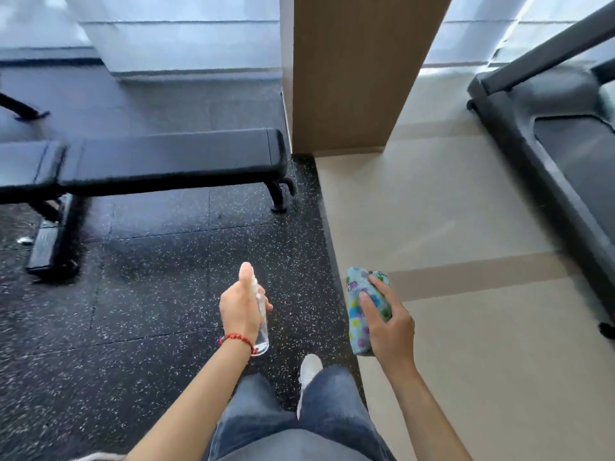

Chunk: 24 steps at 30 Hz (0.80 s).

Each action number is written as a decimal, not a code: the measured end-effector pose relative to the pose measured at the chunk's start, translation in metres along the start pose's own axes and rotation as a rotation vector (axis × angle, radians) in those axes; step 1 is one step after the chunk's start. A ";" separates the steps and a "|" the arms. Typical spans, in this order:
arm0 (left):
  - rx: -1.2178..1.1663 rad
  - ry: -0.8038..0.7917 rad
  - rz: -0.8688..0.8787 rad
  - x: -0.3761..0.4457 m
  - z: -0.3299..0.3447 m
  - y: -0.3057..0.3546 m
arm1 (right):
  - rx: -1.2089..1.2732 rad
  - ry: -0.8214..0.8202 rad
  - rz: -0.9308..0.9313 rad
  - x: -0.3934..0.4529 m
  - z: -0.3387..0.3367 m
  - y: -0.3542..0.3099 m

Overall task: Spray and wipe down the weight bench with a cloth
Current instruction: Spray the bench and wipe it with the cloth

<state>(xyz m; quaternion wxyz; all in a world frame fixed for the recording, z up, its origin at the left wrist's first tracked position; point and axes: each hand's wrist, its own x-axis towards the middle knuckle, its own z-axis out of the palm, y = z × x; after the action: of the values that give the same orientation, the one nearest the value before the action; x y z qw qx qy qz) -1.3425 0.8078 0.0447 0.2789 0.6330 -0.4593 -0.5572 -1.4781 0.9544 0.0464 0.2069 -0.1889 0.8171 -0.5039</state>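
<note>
While the left hand (240, 311) grips a clear spray bottle (261, 322), thumb on its nozzle, the right hand (387, 322) clasps a folded dotted cloth (357, 306). Black weight bench (173, 159): ahead-left, well apart, on speckled rubber floor (149, 294). Treadmill (565, 154): right.

The long black padded weight bench (166, 161) stands on the dark speckled rubber floor (149, 277), ahead and to the left. A tall brown wooden pillar (359, 71) rises just beside the bench's right end. The black treadmill (559, 154) stands far right, on the pale beige smooth floor (449, 211).
</note>
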 end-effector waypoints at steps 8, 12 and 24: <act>-0.093 0.193 -0.050 0.081 0.019 0.043 | 0.009 -0.144 -0.041 0.111 0.053 -0.039; -0.106 0.202 -0.085 0.138 0.024 0.060 | 0.010 -0.203 -0.028 0.154 0.099 -0.054; -0.010 0.156 -0.098 0.349 0.028 0.151 | 0.061 -0.165 0.076 0.292 0.252 -0.132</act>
<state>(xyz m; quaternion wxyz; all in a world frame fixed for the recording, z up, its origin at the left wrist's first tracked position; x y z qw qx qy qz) -1.4247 0.4372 0.0120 0.2897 0.6947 -0.4019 -0.5215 -1.5779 0.5599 0.0192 0.2983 -0.1922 0.7880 -0.5030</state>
